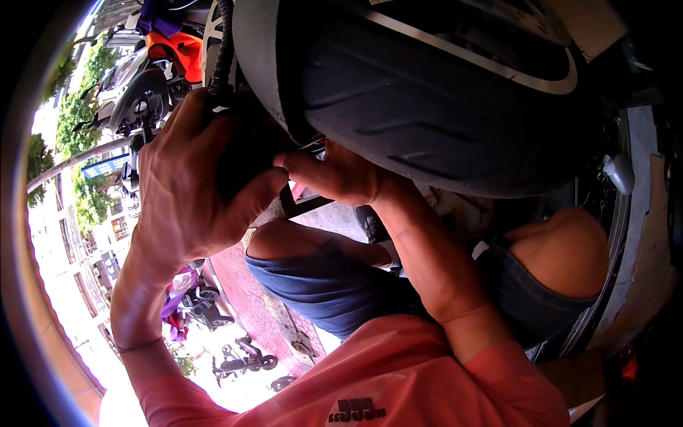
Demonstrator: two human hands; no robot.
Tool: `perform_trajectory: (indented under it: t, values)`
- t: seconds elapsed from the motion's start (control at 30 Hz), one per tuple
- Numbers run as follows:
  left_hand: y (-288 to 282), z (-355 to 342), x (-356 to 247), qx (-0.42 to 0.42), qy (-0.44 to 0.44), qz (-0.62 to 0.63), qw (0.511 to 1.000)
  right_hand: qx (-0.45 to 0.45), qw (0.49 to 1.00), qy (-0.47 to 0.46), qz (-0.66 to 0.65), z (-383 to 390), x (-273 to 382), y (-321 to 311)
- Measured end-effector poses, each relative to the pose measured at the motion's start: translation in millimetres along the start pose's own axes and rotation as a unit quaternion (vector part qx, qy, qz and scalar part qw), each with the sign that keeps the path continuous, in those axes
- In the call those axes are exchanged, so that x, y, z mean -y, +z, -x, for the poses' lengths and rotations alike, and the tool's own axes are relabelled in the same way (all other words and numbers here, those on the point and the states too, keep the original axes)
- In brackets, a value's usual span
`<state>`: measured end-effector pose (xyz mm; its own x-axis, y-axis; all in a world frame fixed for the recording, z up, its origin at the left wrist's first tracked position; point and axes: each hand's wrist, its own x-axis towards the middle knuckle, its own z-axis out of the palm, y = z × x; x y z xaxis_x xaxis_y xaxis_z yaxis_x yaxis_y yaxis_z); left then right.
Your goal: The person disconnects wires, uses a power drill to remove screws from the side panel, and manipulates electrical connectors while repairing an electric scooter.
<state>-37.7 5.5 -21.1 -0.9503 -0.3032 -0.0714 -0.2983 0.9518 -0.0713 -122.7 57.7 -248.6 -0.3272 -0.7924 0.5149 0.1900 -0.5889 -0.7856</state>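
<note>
A large black treaded tire [427, 121] fills the upper middle, with a grey curved fender [260, 64] along its left side. My left hand [188, 185] is curled over a dark part just below the fender, its thumb bent in toward my other hand. Shadow hides what exactly its fingers grip. Close under the tire, my right hand [338, 174] reaches in with its thumb toward the left thumb. Its other fingers are tucked out of sight behind the tire's lower edge, near some thin wires. A black ribbed cable sleeve [223, 50] runs up above my left hand.
My bent knees in dark blue shorts [313, 277] sit below the tire. Parked scooters [142, 99] and an orange cloth item [181, 53] stand at the upper left. A small black scooter [245, 359] is on the bright ground at lower left. Cardboard [644, 263] lies along the right.
</note>
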Motion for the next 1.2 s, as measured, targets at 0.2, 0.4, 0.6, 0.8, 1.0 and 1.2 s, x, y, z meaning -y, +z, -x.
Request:
perform_trajectory:
  t: [0.2,0.4,0.6,0.8,1.0,1.2]
  values:
    - [0,-1,1,0.008,0.004,-0.022,1.000,-0.071,0.997,-0.018,0.013,22,4,27]
    - [-1,1,0,0.000,-0.008,-0.011,1.000,-0.042,0.999,-0.007,0.014,19,9,20]
    - [2,-2,0,-0.019,0.002,0.003,1.000,-0.021,1.000,-0.003,0.006,13,10,10]
    - [-2,0,-1,0.023,-0.017,0.012,1.000,-0.002,1.000,0.007,-0.017,4,2,5]
    - [-1,-1,2,0.012,0.021,0.027,0.999,-0.008,0.999,0.010,-0.033,7,-2,9]
    - [1,-1,4,0.012,0.010,-0.023,1.000,-0.025,0.999,0.006,-0.023,23,15,13]
